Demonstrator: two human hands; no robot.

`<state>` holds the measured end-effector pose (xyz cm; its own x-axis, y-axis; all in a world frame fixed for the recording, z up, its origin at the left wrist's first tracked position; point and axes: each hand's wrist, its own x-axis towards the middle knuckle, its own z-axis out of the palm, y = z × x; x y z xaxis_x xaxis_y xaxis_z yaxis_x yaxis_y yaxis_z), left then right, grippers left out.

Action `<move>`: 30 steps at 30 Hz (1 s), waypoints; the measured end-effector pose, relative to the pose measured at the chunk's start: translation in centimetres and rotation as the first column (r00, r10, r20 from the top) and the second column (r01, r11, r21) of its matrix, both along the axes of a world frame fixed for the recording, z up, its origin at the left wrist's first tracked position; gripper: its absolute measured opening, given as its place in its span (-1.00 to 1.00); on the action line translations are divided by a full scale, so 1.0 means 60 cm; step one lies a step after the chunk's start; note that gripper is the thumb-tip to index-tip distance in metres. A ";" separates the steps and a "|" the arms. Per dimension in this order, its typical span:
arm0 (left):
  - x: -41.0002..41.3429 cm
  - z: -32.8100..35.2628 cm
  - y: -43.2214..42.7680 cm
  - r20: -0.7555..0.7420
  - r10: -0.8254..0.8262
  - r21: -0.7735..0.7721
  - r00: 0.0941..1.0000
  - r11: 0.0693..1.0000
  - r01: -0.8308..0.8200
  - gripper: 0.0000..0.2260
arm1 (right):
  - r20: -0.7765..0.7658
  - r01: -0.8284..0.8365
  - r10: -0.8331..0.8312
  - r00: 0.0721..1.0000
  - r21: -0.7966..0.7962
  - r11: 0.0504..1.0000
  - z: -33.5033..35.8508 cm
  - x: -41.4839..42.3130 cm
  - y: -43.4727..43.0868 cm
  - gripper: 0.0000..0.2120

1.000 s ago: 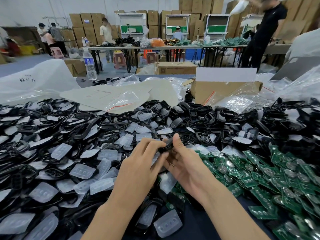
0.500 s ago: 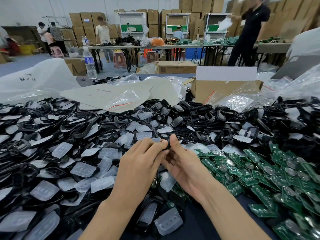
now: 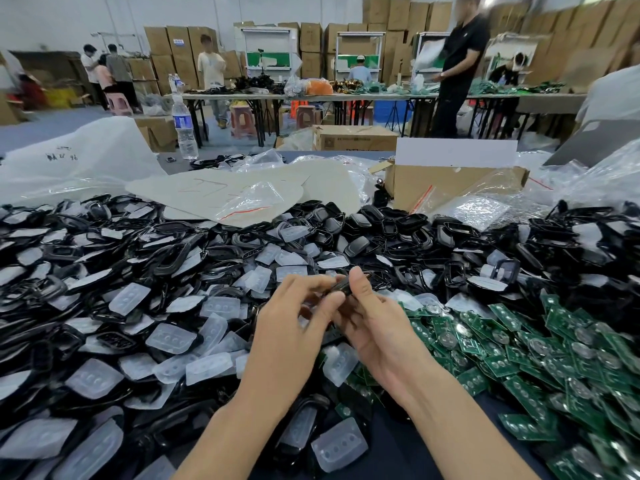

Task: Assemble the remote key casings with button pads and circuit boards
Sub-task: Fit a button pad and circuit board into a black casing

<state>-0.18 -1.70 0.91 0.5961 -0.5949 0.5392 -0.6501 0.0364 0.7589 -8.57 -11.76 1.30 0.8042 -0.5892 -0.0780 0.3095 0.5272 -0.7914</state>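
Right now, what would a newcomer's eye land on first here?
At centre, the left hand and right hand pinch one black casing between them. Translucent pads among black parts cover the table's left side, and green boards pile up on the right.

Large warehouse hall, evenly lit. White wall [image 3: 69,15] at rear left. Brown cartons [image 3: 173,46] stacked high along rear and right. White shelving units [image 3: 270,46] in front of cartons. Long folding tables [image 3: 346,95] across mid-room, pink stools [image 3: 119,103] nearby. Grey-blue floor [image 3: 52,128]. Person in black [image 3: 460,64] standing beside tables.
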 end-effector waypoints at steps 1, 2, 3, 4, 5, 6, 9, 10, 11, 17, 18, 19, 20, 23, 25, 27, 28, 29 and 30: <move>0.000 0.005 0.000 -0.182 -0.023 -0.024 0.983 1.000 0.019 -0.84 | 0.003 0.017 -0.017 1.000 -0.032 0.999 0.001 0.000 -0.001 -0.59; 0.001 0.011 0.000 -0.353 -0.059 -0.053 0.934 0.998 0.043 -0.81 | 0.008 0.037 -0.036 0.999 -0.069 0.997 0.002 0.001 -0.003 -0.58; 0.003 0.015 0.000 -0.508 -0.112 -0.083 0.854 0.993 0.081 -0.76 | 0.011 0.052 -0.051 0.999 -0.121 0.991 0.001 0.001 -0.006 -0.55; 0.005 0.019 -0.001 -0.635 -0.174 -0.116 0.753 0.985 0.129 -0.70 | 0.006 0.056 -0.055 0.998 -0.184 0.981 -0.001 0.000 -0.008 -0.51; 0.006 0.021 0.000 -0.721 -0.227 -0.147 0.655 0.973 0.176 -0.64 | -0.004 0.048 -0.050 0.999 -0.247 0.968 -0.003 -0.001 -0.009 -0.48; 0.007 0.023 0.000 -0.771 -0.266 -0.164 0.578 0.961 0.222 -0.63 | -0.017 0.035 -0.042 0.999 -0.302 0.953 -0.004 -0.003 -0.009 -0.46; 0.008 0.027 0.003 -0.852 -0.326 -0.210 0.411 0.930 0.302 -0.72 | -0.059 0.018 -0.047 0.997 -0.420 0.908 -0.005 -0.007 -0.008 -0.45; 0.008 0.028 0.004 -0.868 -0.337 -0.234 0.364 0.925 0.298 -0.74 | -0.064 0.013 -0.045 0.997 -0.438 0.899 -0.004 -0.009 -0.007 -0.45; 0.007 0.028 0.004 -0.879 -0.344 -0.255 0.329 0.924 0.284 -0.76 | -0.064 0.005 -0.038 0.997 -0.449 0.894 -0.002 -0.010 -0.007 -0.45; 0.004 0.027 0.005 -0.715 -0.271 -0.178 0.644 0.962 0.208 -0.69 | 0.027 -0.082 0.098 0.995 -0.355 0.931 0.010 -0.022 -0.011 -0.56; 0.005 0.024 0.006 -0.621 -0.192 -0.108 0.760 0.981 0.159 -0.69 | 0.050 -0.079 0.101 0.994 -0.330 0.941 0.012 -0.023 -0.012 -0.62; 0.006 0.021 0.005 -0.509 -0.111 -0.050 0.853 0.994 0.099 -0.73 | 0.070 -0.067 0.092 0.993 -0.305 0.950 0.014 -0.024 -0.012 -0.65; 0.006 0.018 0.005 -0.405 -0.049 -0.019 0.913 0.999 0.046 -0.77 | 0.081 -0.046 0.072 0.994 -0.286 0.957 0.016 -0.025 -0.011 -0.67; 0.002 0.013 0.007 -0.218 0.026 -0.015 0.976 0.999 -0.030 -0.79 | 0.067 0.028 -0.010 0.998 -0.282 0.959 0.020 -0.025 -0.005 -0.72; 0.002 0.007 0.008 -0.082 0.049 -0.019 0.995 0.999 -0.051 -0.77 | 0.079 0.058 -0.037 0.996 -0.281 0.958 0.021 -0.023 0.000 -0.72; 0.003 0.002 0.009 0.048 0.074 -0.027 0.996 0.997 -0.072 -0.76 | 0.098 0.076 -0.051 0.994 -0.272 0.959 0.023 -0.023 0.005 -0.76; 0.004 0.001 0.010 0.103 0.085 -0.037 0.991 0.996 -0.082 -0.78 | 0.106 0.082 -0.055 0.993 -0.272 0.959 0.023 -0.023 0.008 -0.78; 0.003 0.000 0.010 0.150 0.095 -0.050 0.984 0.995 -0.089 -0.80 | 0.114 0.086 -0.056 0.992 -0.276 0.957 0.023 -0.024 0.010 -0.79; 0.002 0.001 0.011 0.182 0.105 -0.063 0.978 0.994 -0.095 -0.83 | 0.120 0.091 -0.058 0.991 -0.287 0.954 0.024 -0.024 0.012 -0.81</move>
<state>-0.05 -1.04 0.98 0.5380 -0.5048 0.6751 -0.7813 0.0018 0.6241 -10.00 -11.04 2.71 0.7512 -0.6316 0.1917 0.4322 0.2512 -0.8661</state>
